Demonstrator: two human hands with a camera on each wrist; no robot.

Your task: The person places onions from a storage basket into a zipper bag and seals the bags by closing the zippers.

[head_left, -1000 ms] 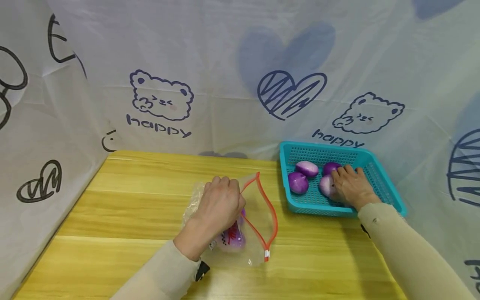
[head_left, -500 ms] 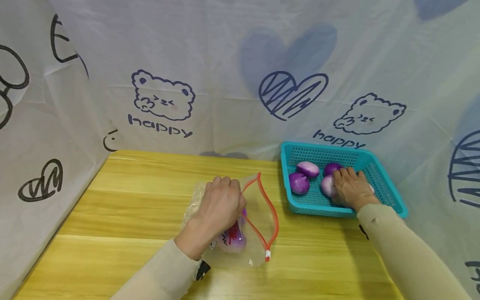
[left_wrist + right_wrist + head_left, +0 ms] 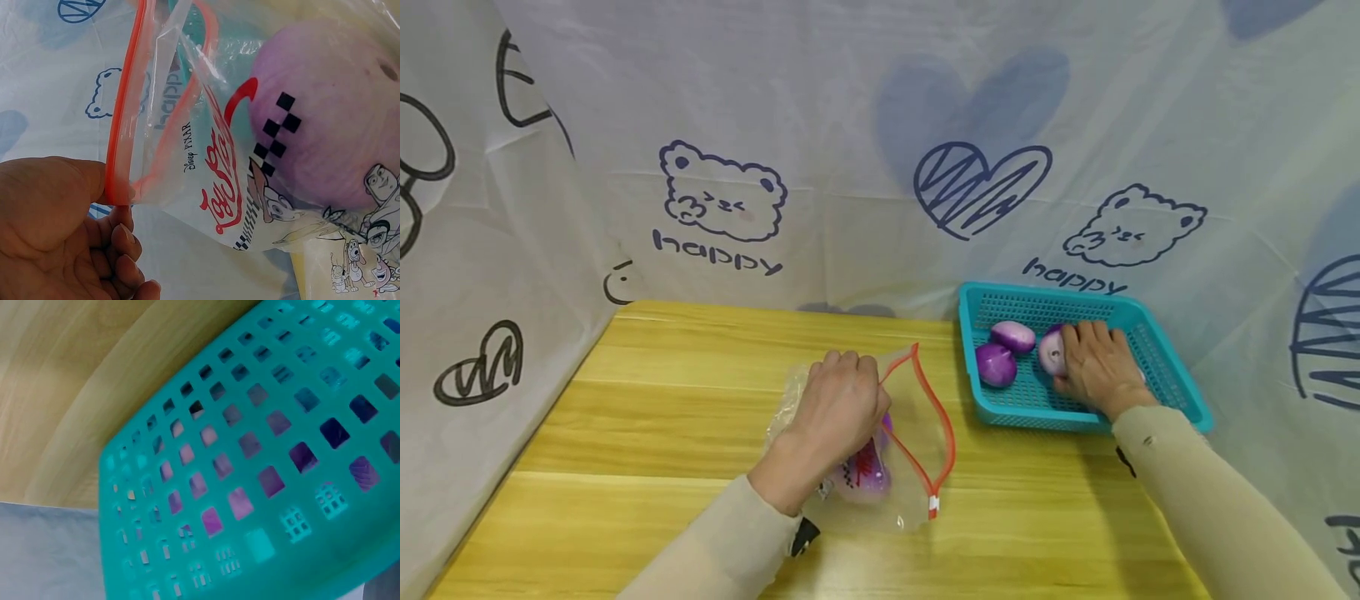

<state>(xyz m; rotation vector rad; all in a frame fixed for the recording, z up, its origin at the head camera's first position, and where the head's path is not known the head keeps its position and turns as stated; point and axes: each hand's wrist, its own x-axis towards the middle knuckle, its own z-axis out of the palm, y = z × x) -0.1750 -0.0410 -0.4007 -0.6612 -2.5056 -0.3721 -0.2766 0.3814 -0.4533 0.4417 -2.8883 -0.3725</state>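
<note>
Midway between the left and right edges of the table [image 3: 662,417], the left hand [image 3: 838,408] pinches the red rim [image 3: 952,442] of a clear bag [image 3: 910,500] between thumb and fingers, its mouth gaping and a purple onion [image 3: 325,119] inside. Toward the table's back right corner, the right hand [image 3: 1097,367] has its fingers bent round a pale onion [image 3: 1052,353] in a blue basket [image 3: 1037,417], two other onions [image 3: 996,367] lying near the basket's left edge
</note>
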